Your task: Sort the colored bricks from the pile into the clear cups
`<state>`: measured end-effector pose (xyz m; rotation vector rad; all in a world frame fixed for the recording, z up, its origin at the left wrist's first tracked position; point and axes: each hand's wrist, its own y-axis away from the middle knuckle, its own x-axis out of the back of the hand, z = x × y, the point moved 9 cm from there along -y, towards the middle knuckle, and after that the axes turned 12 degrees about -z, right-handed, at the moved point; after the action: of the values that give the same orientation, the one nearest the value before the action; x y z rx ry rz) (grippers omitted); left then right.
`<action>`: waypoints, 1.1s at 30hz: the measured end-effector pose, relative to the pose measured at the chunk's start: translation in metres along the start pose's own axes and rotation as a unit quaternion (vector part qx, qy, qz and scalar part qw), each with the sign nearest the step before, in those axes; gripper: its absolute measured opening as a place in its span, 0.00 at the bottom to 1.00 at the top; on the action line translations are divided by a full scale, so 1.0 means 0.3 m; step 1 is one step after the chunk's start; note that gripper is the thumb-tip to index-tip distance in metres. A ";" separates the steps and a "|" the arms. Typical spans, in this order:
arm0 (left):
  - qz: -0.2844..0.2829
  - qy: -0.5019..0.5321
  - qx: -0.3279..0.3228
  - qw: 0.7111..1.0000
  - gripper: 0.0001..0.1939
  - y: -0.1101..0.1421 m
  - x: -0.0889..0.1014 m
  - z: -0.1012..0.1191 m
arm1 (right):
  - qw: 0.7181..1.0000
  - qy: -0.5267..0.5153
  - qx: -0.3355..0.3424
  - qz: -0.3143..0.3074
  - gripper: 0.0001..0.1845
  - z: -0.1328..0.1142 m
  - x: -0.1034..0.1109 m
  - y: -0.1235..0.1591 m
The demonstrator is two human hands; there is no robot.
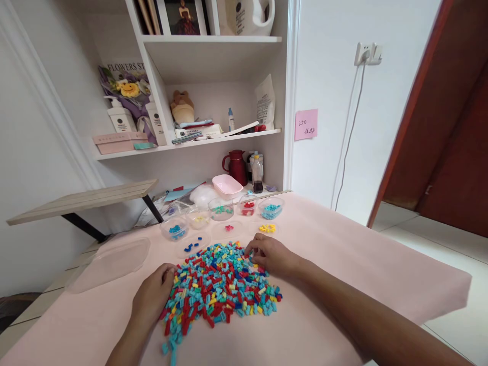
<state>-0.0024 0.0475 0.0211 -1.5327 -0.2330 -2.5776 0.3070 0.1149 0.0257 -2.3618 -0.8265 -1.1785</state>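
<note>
A wide heap of small toy building bricks [217,284] in light blue, red, yellow and dark blue lies on the pink tabletop [320,325]. My left hand [154,290] rests against the heap's left edge, fingers curled and closed; whatever they hold, if anything, is hidden. At the upper right edge of the heap is my right hand [272,253], its bent fingertips close together among the bricks; I cannot make out what is between them. Just behind the heap, a clear lid [206,239] carries a few dark blue bricks. Yellow bricks [267,228] lie beyond my right hand.
Clear tubs of sorted bricks stand in a back row, including a blue-brick tub [173,229], a red-brick tub [248,207] and a light-blue-brick tub [271,208]. A large clear lid [114,262] lies left. Behind are a pink basin [227,185], a red jug [237,168] and shelves.
</note>
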 end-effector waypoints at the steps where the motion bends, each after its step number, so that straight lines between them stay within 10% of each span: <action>1: 0.002 0.001 -0.002 1.000 0.15 0.001 0.002 0.002 | 1.000 -0.003 0.000 -0.005 0.15 0.001 -0.001 0.001; 33: -0.003 0.005 0.004 1.000 0.15 0.013 0.007 0.015 | 0.998 0.016 0.020 -0.051 0.17 -0.010 -0.019 0.005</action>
<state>0.0013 0.0447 0.0253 -1.5180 -0.2472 -2.5864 0.3034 0.1100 0.0227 -2.2871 -0.9600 -1.2244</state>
